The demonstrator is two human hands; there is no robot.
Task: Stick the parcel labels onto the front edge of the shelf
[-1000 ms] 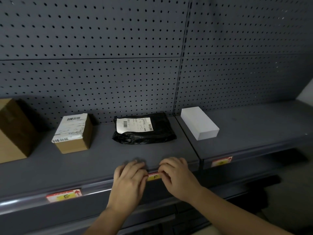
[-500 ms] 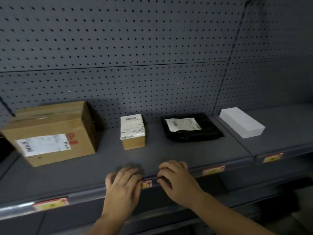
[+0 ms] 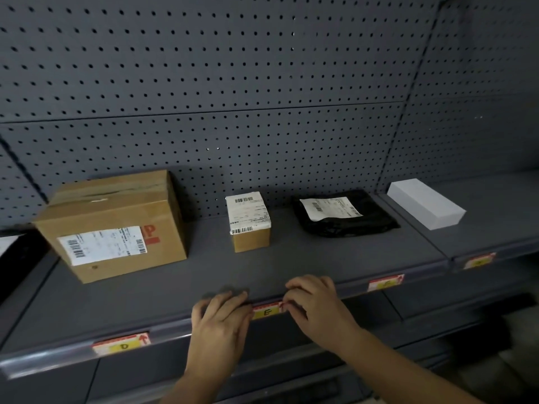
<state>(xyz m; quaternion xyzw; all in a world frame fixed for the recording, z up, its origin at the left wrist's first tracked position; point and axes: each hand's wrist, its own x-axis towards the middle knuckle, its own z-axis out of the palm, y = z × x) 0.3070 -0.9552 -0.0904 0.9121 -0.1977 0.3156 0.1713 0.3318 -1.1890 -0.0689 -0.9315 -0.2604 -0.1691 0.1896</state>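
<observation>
Head view: both my hands sit at about 6 o'clock on the shelf's front edge (image 3: 335, 290). The left hand (image 3: 221, 319) lies flat, fingers close together, over the left end of the E label (image 3: 267, 312); the right hand (image 3: 316, 304) has its fingers (image 3: 288, 306) curled onto the label's right end. Neither holds anything loose, as far as I can tell.

The label lies on the edge strip between my hands, below the small box (image 3: 250, 223) at 12 o'clock. The D label (image 3: 122, 345) sits at 8 o'clock, the F label (image 3: 385, 283) at 3 o'clock, and another (image 3: 478, 260) beyond it.

To finish well, I judge I should press from the middle outward, keep the label level with the strip, and rub both ends down so no corner lifts.
</observation>
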